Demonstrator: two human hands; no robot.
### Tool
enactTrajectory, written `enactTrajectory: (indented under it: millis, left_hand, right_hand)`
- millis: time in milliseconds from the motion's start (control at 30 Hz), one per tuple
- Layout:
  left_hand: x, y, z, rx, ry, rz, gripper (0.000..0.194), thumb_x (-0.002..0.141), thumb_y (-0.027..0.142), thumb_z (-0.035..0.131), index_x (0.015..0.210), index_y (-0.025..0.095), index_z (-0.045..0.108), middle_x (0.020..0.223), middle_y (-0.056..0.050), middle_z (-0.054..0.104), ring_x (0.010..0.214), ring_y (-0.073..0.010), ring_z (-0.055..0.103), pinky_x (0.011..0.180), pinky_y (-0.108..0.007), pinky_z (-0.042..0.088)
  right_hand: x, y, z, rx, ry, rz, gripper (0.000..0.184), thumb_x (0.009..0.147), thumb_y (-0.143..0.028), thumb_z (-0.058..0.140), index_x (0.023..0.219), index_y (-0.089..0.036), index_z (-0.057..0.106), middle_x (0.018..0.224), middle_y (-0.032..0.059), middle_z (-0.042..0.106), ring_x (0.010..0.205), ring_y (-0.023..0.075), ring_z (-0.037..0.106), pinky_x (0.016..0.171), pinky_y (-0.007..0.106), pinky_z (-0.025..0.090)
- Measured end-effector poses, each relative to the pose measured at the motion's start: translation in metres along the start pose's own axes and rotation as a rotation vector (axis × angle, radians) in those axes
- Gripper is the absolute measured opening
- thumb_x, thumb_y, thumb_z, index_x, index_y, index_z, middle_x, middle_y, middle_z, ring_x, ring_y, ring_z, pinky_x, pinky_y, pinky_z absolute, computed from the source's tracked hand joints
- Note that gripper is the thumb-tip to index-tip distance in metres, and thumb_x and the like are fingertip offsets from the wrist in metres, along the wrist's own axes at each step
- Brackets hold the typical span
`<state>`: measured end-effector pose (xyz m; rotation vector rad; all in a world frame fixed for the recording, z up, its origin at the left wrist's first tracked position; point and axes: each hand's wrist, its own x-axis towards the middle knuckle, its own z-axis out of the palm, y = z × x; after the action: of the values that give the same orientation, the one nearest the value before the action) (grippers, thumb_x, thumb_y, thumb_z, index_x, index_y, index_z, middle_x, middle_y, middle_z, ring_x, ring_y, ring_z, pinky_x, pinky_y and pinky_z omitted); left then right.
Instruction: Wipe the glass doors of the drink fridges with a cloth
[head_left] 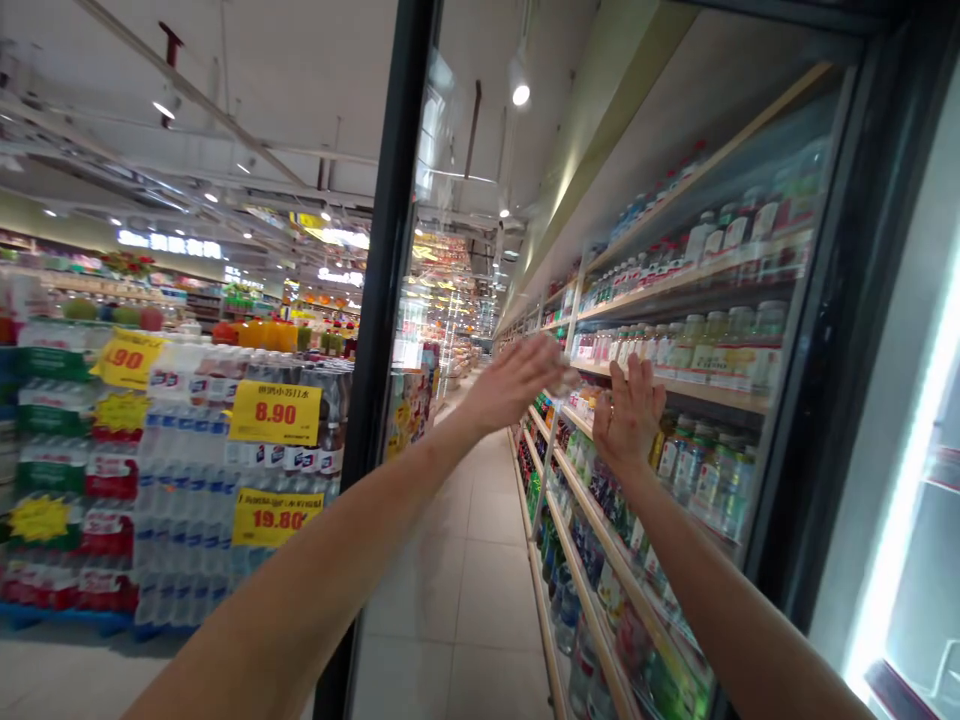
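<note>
In front of me is a glass door [480, 590] in a black frame, with an aisle showing in the pane. My left hand [517, 385] reaches across to the middle of the glass, fingers stretched out and partly blurred. A pale smear lies at its fingertips, and I cannot make out whether it is a thing or a reflection. To its right, my right hand [628, 415] is raised with its fingers spread and its palm toward the glass. It appears to rest against the pane, and nothing shows in it. A ring-like band is on one finger.
Shelves of bottles [724, 350] appear in the pane at right. The black door frame [386, 240] stands upright at centre left. Stacked bottled drinks [176, 500] with yellow price signs [275, 412] are at left. A lit cabinet interior [911, 560] shows at far right.
</note>
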<state>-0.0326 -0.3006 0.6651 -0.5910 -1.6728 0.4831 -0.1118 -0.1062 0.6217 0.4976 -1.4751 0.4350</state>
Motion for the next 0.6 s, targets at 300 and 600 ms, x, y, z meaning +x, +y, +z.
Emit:
enactTrajectory:
  millis: [300,600]
  left_hand:
    - [-0.017,0.0,-0.011,0.012,-0.035,0.156,0.039,0.088,0.016,0.037,0.127,0.023,0.039,0.142,0.0,0.033,0.136,-0.0172,0.012,0.112,-0.037,0.022]
    - [-0.039,-0.013,-0.014,0.065,0.104,-0.064,0.041,0.086,0.015,0.04,0.127,0.02,0.04,0.14,-0.006,0.037,0.137,-0.02,0.01,0.109,-0.041,0.028]
  right_hand:
    - [0.001,0.001,0.0,-0.009,0.018,-0.008,0.048,0.086,-0.032,0.036,0.132,-0.019,0.039,0.141,0.0101,0.036,0.134,0.0221,0.025,0.107,0.045,0.019]
    - [0.001,-0.002,0.0,0.008,0.01,0.0,0.049,0.085,-0.03,0.036,0.132,-0.019,0.038,0.142,0.0109,0.034,0.134,0.0228,0.024,0.107,0.047,0.018]
